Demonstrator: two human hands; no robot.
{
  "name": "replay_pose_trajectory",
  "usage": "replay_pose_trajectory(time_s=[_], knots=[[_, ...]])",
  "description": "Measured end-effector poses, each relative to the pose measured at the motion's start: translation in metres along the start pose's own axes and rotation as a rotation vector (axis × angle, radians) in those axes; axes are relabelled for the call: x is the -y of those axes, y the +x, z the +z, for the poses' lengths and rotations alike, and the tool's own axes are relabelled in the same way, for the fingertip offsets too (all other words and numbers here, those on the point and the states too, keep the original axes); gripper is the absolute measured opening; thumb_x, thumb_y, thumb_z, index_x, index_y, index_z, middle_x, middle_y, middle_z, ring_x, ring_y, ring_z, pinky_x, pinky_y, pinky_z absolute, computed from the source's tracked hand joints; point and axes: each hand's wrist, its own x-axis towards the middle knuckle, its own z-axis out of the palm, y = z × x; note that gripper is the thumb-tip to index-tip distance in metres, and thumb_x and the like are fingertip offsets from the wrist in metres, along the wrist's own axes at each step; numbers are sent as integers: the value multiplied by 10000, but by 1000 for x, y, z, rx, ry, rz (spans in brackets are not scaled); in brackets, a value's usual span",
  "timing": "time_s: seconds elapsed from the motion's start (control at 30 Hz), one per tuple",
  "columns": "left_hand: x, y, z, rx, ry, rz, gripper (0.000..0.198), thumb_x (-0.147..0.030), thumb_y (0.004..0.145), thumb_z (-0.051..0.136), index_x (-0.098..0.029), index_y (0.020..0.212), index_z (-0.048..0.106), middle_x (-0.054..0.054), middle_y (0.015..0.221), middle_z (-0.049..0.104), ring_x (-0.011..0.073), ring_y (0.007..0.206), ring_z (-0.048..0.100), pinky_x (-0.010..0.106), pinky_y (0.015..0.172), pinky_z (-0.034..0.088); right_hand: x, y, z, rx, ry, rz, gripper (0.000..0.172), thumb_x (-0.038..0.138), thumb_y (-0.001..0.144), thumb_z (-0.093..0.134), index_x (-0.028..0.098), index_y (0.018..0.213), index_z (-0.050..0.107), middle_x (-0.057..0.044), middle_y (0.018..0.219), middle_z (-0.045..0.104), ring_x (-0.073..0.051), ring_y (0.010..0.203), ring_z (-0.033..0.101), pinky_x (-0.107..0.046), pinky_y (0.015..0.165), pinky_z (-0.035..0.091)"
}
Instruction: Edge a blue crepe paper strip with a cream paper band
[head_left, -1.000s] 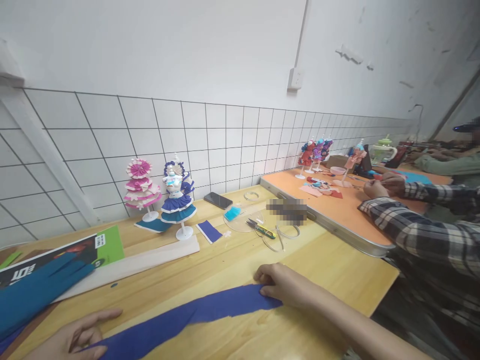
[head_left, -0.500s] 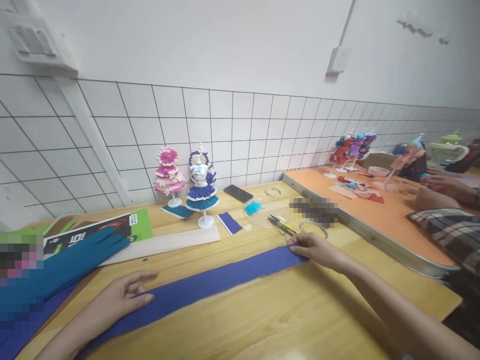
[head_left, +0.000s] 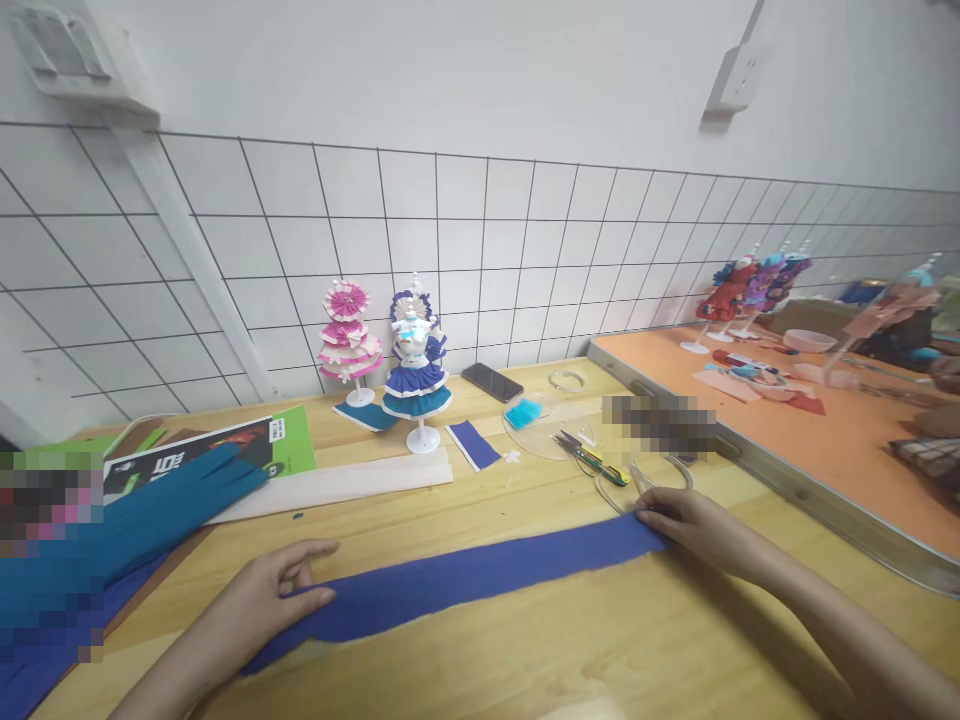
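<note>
A long strip of violet-blue crepe paper [head_left: 487,580] stretches across the front of the wooden table. At its right end my right hand [head_left: 686,520] pinches it between thumb and fingers. My left hand [head_left: 274,610] holds the left part, thumb laid over the paper, index finger pointing out and the other fingers curled. The strip bends and slants downward by that thumb; its far left end is partly hidden behind the hand. Scissors [head_left: 592,458] with yellow-green handles lie just beyond my right hand, beside a coil of wire [head_left: 671,472].
Two small dress stands, one pink [head_left: 351,345] and one blue and white [head_left: 417,385], stand at the back. Teal crepe paper [head_left: 150,515] and a cream strip [head_left: 360,487] lie left. A phone [head_left: 493,382] rests near the wall. An orange table [head_left: 660,365] adjoins at right.
My right hand has shifted rightward with the strip's end, and the strip's left end has come into view beside my left hand. The camera view has turned slightly too.
</note>
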Motion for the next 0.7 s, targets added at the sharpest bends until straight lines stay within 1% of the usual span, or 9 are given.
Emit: replay_pose_trajectory(time_s=[0.23, 0.33, 0.4, 0.5, 0.57, 0.7], knots=[[-2, 1, 4, -54, 127, 30, 550, -481, 634, 609, -184, 1096, 597, -41, 589, 479, 144, 571, 493, 228, 569, 413, -34, -2, -2, -149, -115, 76, 195, 391, 740, 503, 253, 766, 637, -59, 785, 690, -270, 730, 616, -342, 658, 443], [-2, 1, 4, -78, 151, 44, 531, -470, 643, 605, -196, 1098, 600, -35, 609, 505, 153, 602, 507, 233, 608, 419, -41, -4, -5, -173, -125, 86, 210, 405, 736, 507, 252, 788, 640, -71, 814, 690, -282, 747, 616, -350, 667, 444], [-2, 1, 4, -86, 149, 46, 515, -459, 653, 595, -195, 1096, 603, -28, 625, 528, 160, 616, 514, 237, 624, 421, -42, -7, -8, -154, -114, 72, 225, 415, 754, 490, 247, 782, 637, -73, 793, 681, -268, 732, 607, -336, 664, 444], [-2, 1, 2, -97, 147, 54, 502, -457, 666, 574, -179, 1082, 611, -19, 632, 552, 166, 621, 524, 239, 633, 423, -39, -16, -12, -100, -83, 59, 295, 440, 801, 428, 231, 780, 635, -75, 718, 652, -239, 653, 576, -313, 604, 442], [-2, 1, 1, -107, 152, 55, 502, -467, 665, 573, -182, 1076, 615, -20, 629, 557, 169, 623, 531, 238, 634, 425, -36, -25, -14, -60, -58, 55, 336, 459, 820, 397, 225, 782, 634, -74, 703, 641, -226, 628, 563, -302, 578, 444], [2, 2, -1, -112, 139, 55, 513, -494, 649, 588, -198, 1067, 621, -33, 594, 538, 164, 595, 526, 232, 605, 428, -33, -41, -14, 12, -42, 45, 337, 465, 818, 410, 233, 725, 635, -67, 700, 649, -220, 632, 578, -285, 572, 460]])
